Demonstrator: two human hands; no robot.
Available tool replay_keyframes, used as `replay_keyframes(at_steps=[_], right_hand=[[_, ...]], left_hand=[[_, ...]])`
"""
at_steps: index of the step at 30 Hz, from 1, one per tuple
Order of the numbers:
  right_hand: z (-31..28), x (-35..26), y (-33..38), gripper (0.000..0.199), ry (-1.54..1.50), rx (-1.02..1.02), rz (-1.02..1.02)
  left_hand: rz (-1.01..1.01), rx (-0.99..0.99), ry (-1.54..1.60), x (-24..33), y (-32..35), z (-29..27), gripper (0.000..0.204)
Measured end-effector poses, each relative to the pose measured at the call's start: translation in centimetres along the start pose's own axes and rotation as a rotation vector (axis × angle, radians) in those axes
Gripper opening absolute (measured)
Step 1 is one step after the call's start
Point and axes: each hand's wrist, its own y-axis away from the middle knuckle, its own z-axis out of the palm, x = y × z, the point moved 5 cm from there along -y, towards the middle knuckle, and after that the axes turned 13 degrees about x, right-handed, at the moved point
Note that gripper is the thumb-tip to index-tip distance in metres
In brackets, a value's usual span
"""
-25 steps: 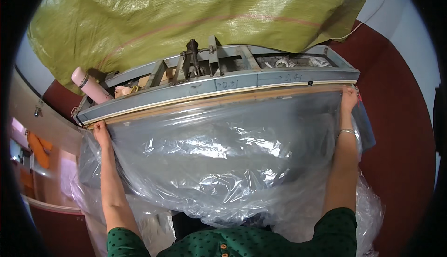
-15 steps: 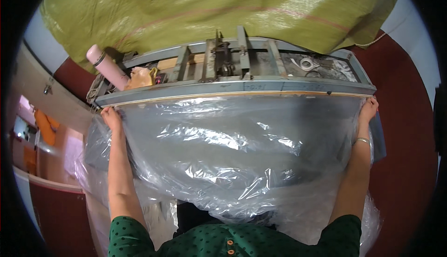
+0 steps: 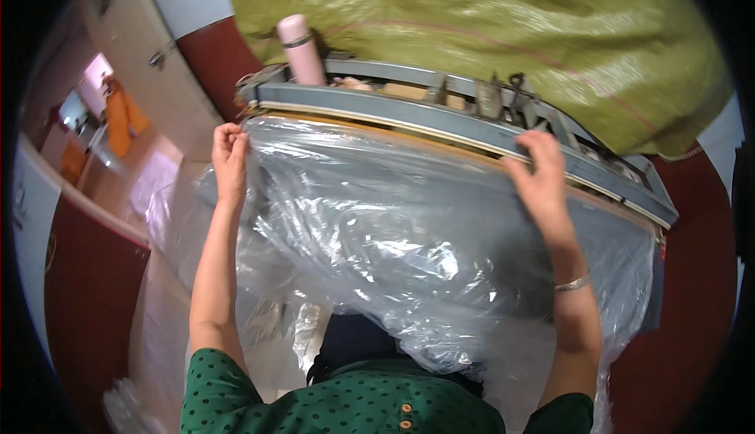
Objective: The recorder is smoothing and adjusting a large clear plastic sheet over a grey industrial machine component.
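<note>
A clear, shiny plastic sheet [image 3: 409, 237] hangs wrinkled from a blue-grey metal machine frame [image 3: 393, 113] and spreads toward my body. At the sheet's upper left corner my left hand [image 3: 230, 162] is closed, its fingertips pinching the plastic edge. My right hand [image 3: 544, 178] is open over the right half of the frame, thumb and fingers apart. Its fingertips are close to the front bar; whether they touch it I cannot tell. A thin yellowish strip runs along the bar, above the sheet's top edge.
A pink bottle [image 3: 302, 52] stands on the frame's left end. Metal levers [image 3: 515, 96] stick up from its middle. Behind hangs a large olive-yellow woven tarp [image 3: 487, 17]. At the left are an open door [image 3: 134, 48] and doorway; a dark red wall [image 3: 696, 277] is at right.
My right hand has left the sheet's right corner, moved left along the bar and opened. The left hand stays at its corner. The view has turned left, tilting the frame.
</note>
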Motion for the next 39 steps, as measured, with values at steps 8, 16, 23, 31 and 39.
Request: replay_keyframes(at_steps=[8, 16, 23, 31, 39], right_hand=[[4.3, -2.6, 7.1, 0.014, -0.552, -0.676, 0.663], [-19.1, 17.8, 15.8, 0.017, 0.260, -0.117, 0.565], [-30.1, 21.3, 20.3, 0.028, 0.639, -0.034, 0.595], [-31.6, 22.3, 20.6, 0.028, 0.598, 0.040, 0.542], [-34.7, 23.5, 21.4, 0.030, 0.750, -0.010, 0.600]], left_hand=[[0.155, 0.156, -0.534, -0.7, 0.1, -8.7, 0.017], [0.318, -0.463, -0.957, -3.5, 9.4, -4.5, 0.049], [0.209, -0.859, -0.391, 2.8, 19.2, 7.7, 0.042], [0.340, -0.377, -0.728, -4.7, 11.0, 10.4, 0.068], [0.782, 0.176, -0.626, 4.3, 4.3, 8.2, 0.068]])
